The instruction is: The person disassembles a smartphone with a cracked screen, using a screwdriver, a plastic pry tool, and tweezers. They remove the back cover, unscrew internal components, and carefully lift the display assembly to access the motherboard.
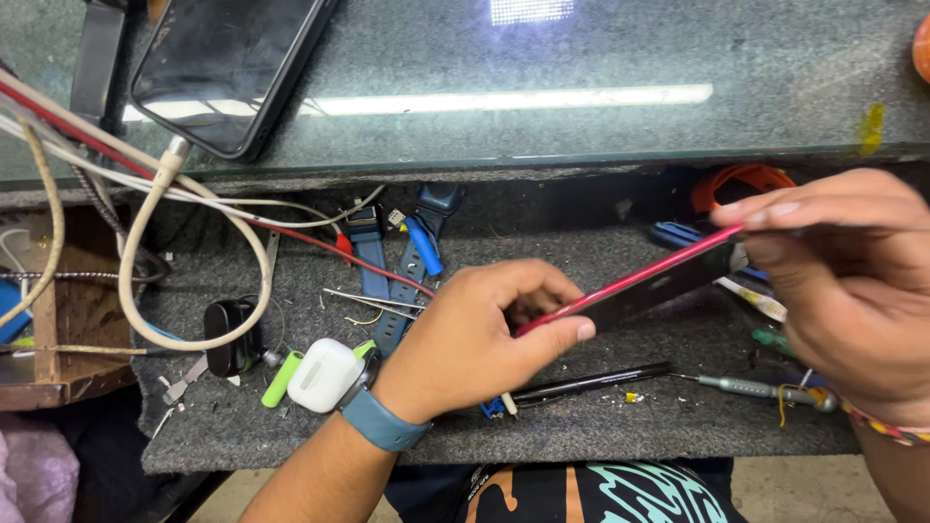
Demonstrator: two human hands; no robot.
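Observation:
A red phone (644, 282) is held edge-on and tilted above a grey felt work mat (291, 426). My left hand (475, 334), with a blue band at the wrist, pinches the phone's lower left end between thumb and fingers. My right hand (838, 281) grips its upper right end, fingertips along the top edge. The phone's dark screen side faces down towards me. A thin black tool (591, 383) and a screwdriver (751, 387) lie on the mat below the phone.
A glass counter (581, 58) at the back carries a dark phone (228, 68). Cables (145, 208) loop at the left. On the mat lie tweezers (373, 302), blue watch straps (412, 257), a white earbud case (325, 373), a green cylinder (281, 380) and an orange strap (741, 179).

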